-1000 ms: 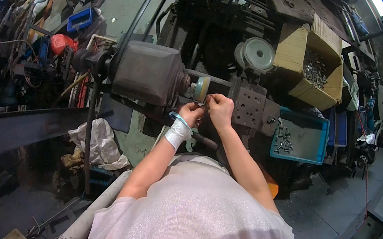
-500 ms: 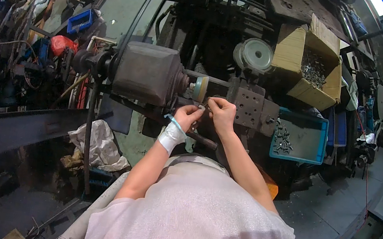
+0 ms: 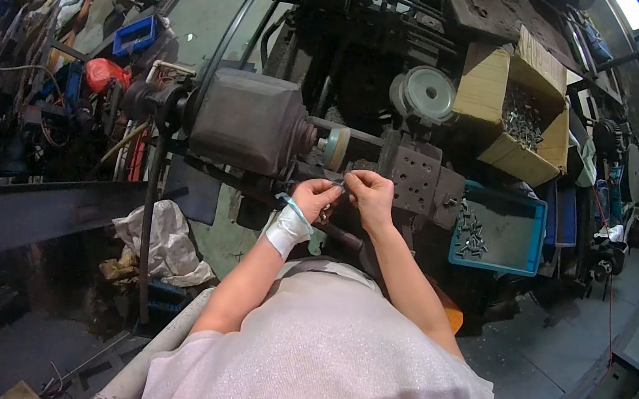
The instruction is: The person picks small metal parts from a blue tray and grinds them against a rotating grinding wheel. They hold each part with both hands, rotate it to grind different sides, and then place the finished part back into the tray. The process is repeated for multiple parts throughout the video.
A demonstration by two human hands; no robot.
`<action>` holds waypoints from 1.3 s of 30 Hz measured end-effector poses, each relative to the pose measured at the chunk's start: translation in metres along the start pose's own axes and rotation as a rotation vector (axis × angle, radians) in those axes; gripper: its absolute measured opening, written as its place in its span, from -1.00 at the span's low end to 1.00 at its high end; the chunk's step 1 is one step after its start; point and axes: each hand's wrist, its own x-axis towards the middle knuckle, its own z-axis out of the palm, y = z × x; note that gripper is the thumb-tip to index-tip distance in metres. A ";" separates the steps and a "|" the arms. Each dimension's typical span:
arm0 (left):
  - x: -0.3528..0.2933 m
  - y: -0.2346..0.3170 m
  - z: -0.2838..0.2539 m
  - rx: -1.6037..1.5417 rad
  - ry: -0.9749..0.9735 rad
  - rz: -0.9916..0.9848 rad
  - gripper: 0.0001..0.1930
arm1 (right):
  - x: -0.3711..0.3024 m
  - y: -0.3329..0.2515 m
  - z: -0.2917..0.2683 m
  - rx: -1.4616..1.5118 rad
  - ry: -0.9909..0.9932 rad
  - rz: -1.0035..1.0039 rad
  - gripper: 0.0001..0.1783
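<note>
Small grey piece (image 3: 340,187), probably metal, sat between the fingertips of the left hand (image 3: 315,198) and right hand (image 3: 371,195); exact shape too small to tell. Left thumb and forefinger were closed on it; right thumb and forefinger were pinched on its other side, remaining right fingers curled in. Good handling here, as judged: light pinch at the ends, wrists steady, piece turned by fingertips only, knuckles clear of the wheel (image 3: 335,148). That wheel stood just beyond the fingertips, a bit left: round, layered teal and tan, matte rim, no contact seen; couldn't tell if it was spinning. Left of the fingers, dark metal housing (image 3: 245,121), blocky, bevelled, grimy. Right of them, dark steel block (image 3: 414,178) with round holes. Further beyond and right, smooth pale disc (image 3: 430,92) with centre hole. Farther right, blue plastic tray (image 3: 494,267), rectangular, holding loose shiny metal pieces (image 3: 471,235); beyond it, creased brown cardboard box (image 3: 485,77) with a heap of small metal parts (image 3: 523,120). Nearer the body than the left fingers, white wrap (image 3: 287,232) circled the wrist.
</note>
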 end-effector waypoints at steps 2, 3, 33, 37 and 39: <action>0.000 0.005 0.004 0.160 0.056 0.033 -0.81 | 0.003 -0.001 0.002 -0.097 0.032 -0.045 -0.84; 0.003 0.003 0.004 0.171 0.088 0.074 -0.81 | 0.005 -0.002 0.004 -0.146 0.047 -0.068 -0.84; -0.002 0.003 0.008 -0.075 0.102 0.062 -0.73 | 0.003 -0.010 -0.005 0.524 -0.014 0.191 -0.90; -0.003 -0.006 0.001 -0.157 0.066 0.041 -0.67 | -0.015 -0.023 -0.016 0.557 -0.305 0.352 -0.89; -0.001 -0.011 0.001 -0.113 0.102 0.056 -0.66 | -0.025 -0.028 -0.008 0.173 -0.301 0.278 -0.92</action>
